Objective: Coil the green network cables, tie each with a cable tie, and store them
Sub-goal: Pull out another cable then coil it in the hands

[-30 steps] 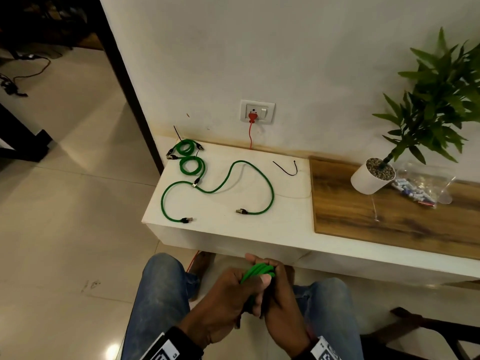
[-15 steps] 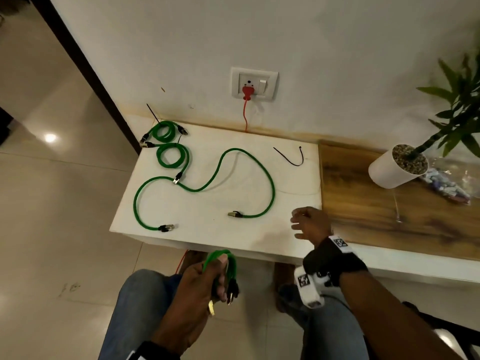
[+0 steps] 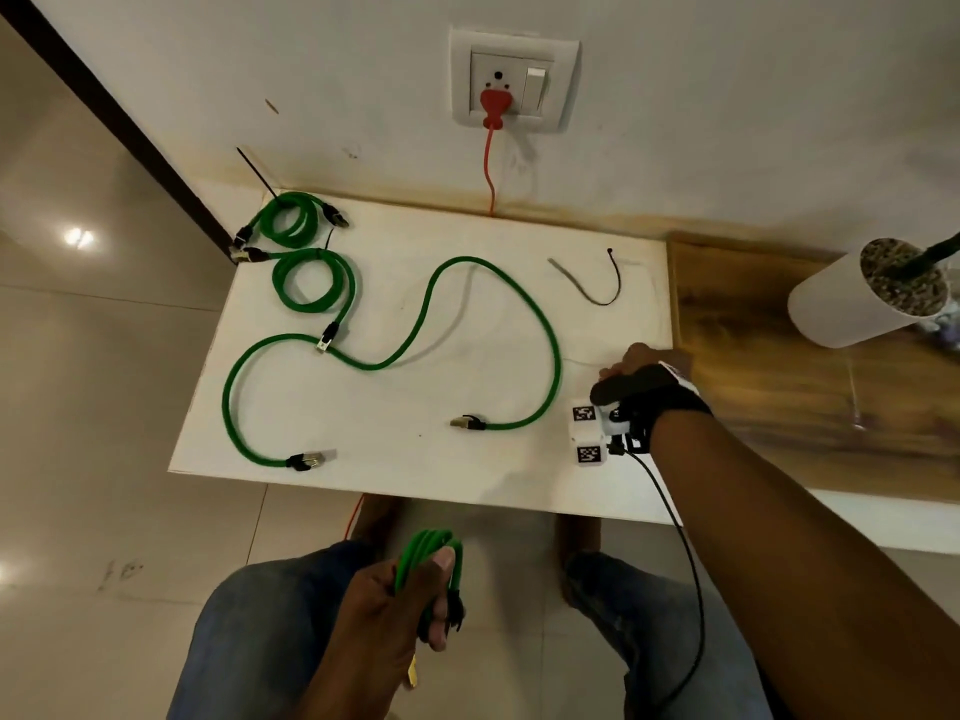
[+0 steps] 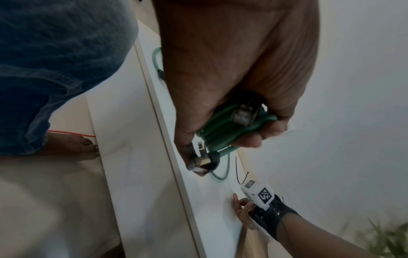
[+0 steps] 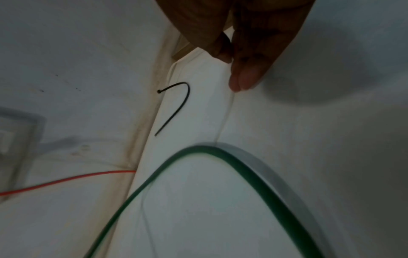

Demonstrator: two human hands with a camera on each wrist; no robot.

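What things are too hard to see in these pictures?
- Right hand fingers: in the head view the wrist strap and camera cover them.
- Plant above the white pot: cut off by the head view's right edge.
- Coiled cable: the left hand hides most of it, so any tie cannot be seen.
- Loose green cable: blurred in the right wrist view.

Green cables (image 3: pixel 395 350) on a white table (image 3: pixel 415 459); black tie (image 3: pixel 602 288); red plug (image 3: pixel 492 107); brown wood board (image 3: pixel 779 366); white pot (image 3: pixel 841 304); blue jeans (image 3: pixel 249 641).
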